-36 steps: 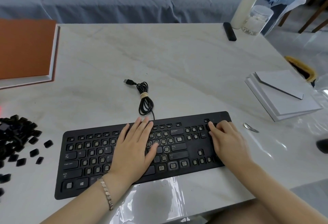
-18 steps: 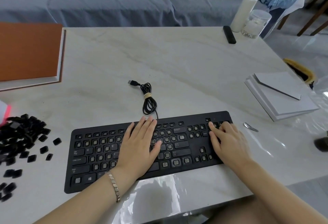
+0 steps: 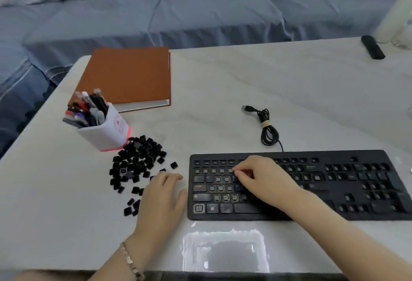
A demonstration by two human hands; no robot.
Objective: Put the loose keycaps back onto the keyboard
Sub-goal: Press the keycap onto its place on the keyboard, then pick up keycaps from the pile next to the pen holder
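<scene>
Left of the keyboard [image 3: 323, 176], our left hand [image 3: 162, 200] rests by the loose keycaps [image 3: 136, 162], fingers together (tips blurred); our right hand [image 3: 265, 180] bunches fingertips on its left half, whether pinching a cap we cannot tell

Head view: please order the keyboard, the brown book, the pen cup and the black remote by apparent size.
1. keyboard
2. brown book
3. pen cup
4. black remote
The remote lies farthest away, so its rank below the cup is unsure.
</scene>
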